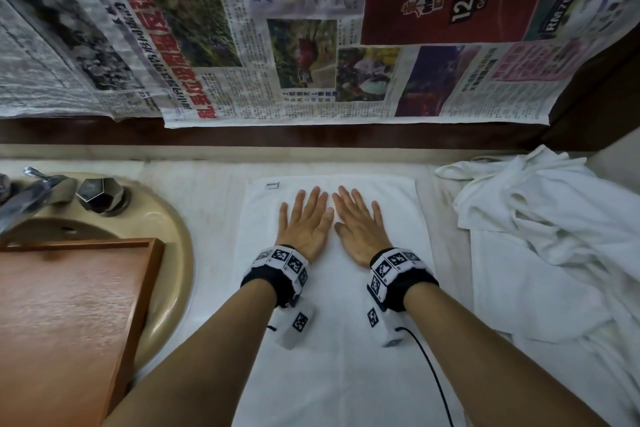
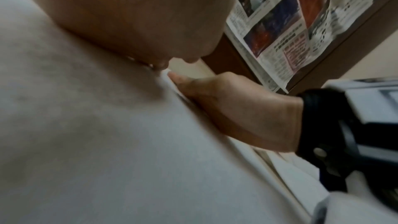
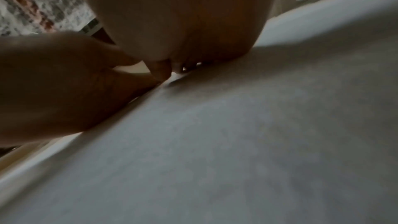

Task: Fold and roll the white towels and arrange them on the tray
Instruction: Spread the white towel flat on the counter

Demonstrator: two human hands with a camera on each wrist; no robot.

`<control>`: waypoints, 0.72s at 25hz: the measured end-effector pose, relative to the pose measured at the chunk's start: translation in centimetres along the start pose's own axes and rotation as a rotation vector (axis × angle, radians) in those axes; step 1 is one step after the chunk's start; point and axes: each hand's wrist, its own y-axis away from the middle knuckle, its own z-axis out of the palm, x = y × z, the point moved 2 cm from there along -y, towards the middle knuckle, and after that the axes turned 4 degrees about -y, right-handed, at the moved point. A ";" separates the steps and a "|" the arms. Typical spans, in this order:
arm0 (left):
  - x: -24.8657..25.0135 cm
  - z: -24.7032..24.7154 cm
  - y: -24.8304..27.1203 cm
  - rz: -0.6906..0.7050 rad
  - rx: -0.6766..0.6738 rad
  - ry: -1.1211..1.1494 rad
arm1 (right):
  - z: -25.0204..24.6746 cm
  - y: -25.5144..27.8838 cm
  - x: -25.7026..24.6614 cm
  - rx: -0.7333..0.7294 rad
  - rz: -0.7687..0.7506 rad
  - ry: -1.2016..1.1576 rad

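Observation:
A white towel (image 1: 332, 340) lies flat and lengthwise on the counter in front of me, a small label at its far left corner. Both hands press palm-down on its far half, side by side with fingers straight and spread. My left hand (image 1: 304, 218) sits left of centre, my right hand (image 1: 358, 222) just beside it, thumbs nearly touching. The left wrist view shows the towel (image 2: 107, 142) close up under my left palm (image 2: 140, 14), with the right hand (image 2: 237, 111) alongside. The right wrist view shows the towel (image 3: 237, 142) beneath my right palm (image 3: 183, 14). The wooden tray (image 1: 69, 315) rests over the sink at left.
A heap of crumpled white towels (image 1: 540, 236) lies at the right on the counter. The beige sink (image 1: 173, 253) with a faucet (image 1: 27, 194) and knob (image 1: 100, 194) is at left. Newspaper (image 1: 277, 45) covers the wall behind.

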 end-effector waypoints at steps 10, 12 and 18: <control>-5.1 -2.6 -0.4 -0.135 0.012 -0.112 | -2.0 -0.1 4.5 -0.008 0.202 0.072; -6.3 -2.9 -0.2 -0.145 0.027 -0.135 | -2.5 0.2 5.5 0.007 0.229 0.080; -7.6 -2.8 0.4 -0.196 0.056 -0.201 | -2.7 0.7 7.3 0.015 0.340 0.079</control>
